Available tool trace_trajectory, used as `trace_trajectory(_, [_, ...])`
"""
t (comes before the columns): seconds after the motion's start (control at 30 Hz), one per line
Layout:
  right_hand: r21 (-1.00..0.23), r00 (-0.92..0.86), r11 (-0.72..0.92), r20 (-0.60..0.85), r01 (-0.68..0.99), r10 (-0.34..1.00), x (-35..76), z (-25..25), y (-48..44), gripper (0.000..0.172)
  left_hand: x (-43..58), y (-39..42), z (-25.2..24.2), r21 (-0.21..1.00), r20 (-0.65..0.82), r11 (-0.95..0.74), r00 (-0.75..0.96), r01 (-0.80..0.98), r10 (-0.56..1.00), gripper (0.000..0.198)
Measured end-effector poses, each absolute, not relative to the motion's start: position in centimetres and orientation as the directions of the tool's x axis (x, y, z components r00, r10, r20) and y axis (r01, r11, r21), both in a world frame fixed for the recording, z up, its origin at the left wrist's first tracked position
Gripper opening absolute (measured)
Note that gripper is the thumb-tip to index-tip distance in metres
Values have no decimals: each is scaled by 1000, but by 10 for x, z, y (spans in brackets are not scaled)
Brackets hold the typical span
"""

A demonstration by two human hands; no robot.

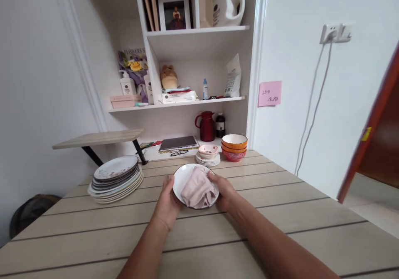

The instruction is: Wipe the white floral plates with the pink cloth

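Observation:
A white plate (183,178) is held over the middle of the wooden table (280,196). My left hand (166,204) grips its left rim, fingers curled under it. A folded pale pink cloth (199,189) lies across the plate. My right hand (224,192) is closed on the cloth at the plate's right side, pressing it onto the plate.
A stack of several plates (116,178) sits at the left of the table. Small dishes (208,155) and stacked orange and red bowls (234,147) stand at the far edge. Behind are white shelves (199,32) with a red jug (207,126), bottles and a picture frame.

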State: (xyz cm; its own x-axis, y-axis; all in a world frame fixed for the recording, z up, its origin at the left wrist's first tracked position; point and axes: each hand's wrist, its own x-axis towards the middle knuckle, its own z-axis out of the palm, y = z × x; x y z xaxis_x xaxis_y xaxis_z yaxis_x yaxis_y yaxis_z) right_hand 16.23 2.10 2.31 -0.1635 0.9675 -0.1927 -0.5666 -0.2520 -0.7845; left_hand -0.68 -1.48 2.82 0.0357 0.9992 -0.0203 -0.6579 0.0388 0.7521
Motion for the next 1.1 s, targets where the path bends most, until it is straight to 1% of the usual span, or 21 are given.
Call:
trace_trajectory(0.07, [-813,-195,-229,-144,-536,970,161,24,17,25,-5,-19,27,692,-65,225,250,-686,966,58])
trace_trajectory(0.13, [-863,-195,-175,-91,-474,977,161,24,16,26,-3,-21,24,650,-102,333,356,-683,929,57])
trace_trajectory(0.2, [-925,-145,-98,-47,-368,988,164,22,19,32,-2,-20,20,624,-130,370,376,-688,918,59])
trace_trajectory(0.23, [-958,-94,-46,-21,-283,995,167,21,22,37,-2,-19,17,616,-142,377,373,-692,917,60])
trace_trajectory(0.3, [-994,45,101,99,-35,994,175,20,27,50,1,-17,13,609,-158,379,362,-697,919,61])
trace_trajectory(0.33, [-975,108,191,202,110,973,179,22,29,56,2,-17,11,609,-157,371,353,-700,923,62])
trace_trajectory(0.4, [-863,139,369,436,347,889,187,30,27,60,3,-16,10,608,-136,335,322,-719,937,61])
trace_trajectory(0.43, [-794,105,445,527,413,843,189,36,23,56,4,-16,10,605,-119,312,303,-733,945,60])
trace_trajectory(0.47, [-747,36,504,574,434,818,190,42,17,51,3,-16,10,600,-102,287,284,-747,953,59])
trace_trajectory(0.5, [-722,-93,558,575,408,813,189,47,10,44,3,-15,10,594,-88,266,268,-759,959,58])
trace_trajectory(0.53, [-703,-271,604,539,376,797,187,51,2,40,1,-15,11,588,-77,252,257,-768,963,57])
trace_trajectory(0.57, [-683,-433,633,478,364,764,184,53,-5,41,0,-14,10,584,-71,244,251,-774,965,56])
trace_trajectory(0.6, [-656,-507,648,436,387,744,180,54,-11,46,-2,-13,10,582,-67,240,248,-777,967,56])
trace_trajectory(0.63, [-620,-535,648,398,442,745,176,52,-15,56,-3,-12,10,582,-66,238,247,-777,967,56])
trace_trajectory(0.67, [-583,-545,640,361,501,756,172,49,-18,64,-4,-11,10,584,-67,241,250,-775,966,57])
trace_trajectory(0.73, [-523,-501,598,331,608,800,168,42,-17,67,-5,-11,9,593,-77,250,255,-765,964,57])
trace_trajectory(0.8, [-490,-488,572,301,658,819,169,38,-12,68,-4,-11,9,604,-92,260,258,-754,962,58])
trace_trajectory(0.9, [-479,-523,569,240,669,818,173,36,-7,74,-2,-12,8,609,-115,285,274,-740,955,58])
trace_trajectory(0.97, [-478,-523,559,221,678,823,172,35,-7,82,0,-13,8,613,-135,308,287,-728,948,58])
trace_trajectory(1.03, [-492,-510,559,245,668,825,166,31,-8,91,1,-14,8,620,-136,323,308,-715,942,57])
trace_trajectory(1.1, [-527,-489,573,305,628,817,158,25,-7,90,2,-14,8,622,-106,333,345,-709,933,56])
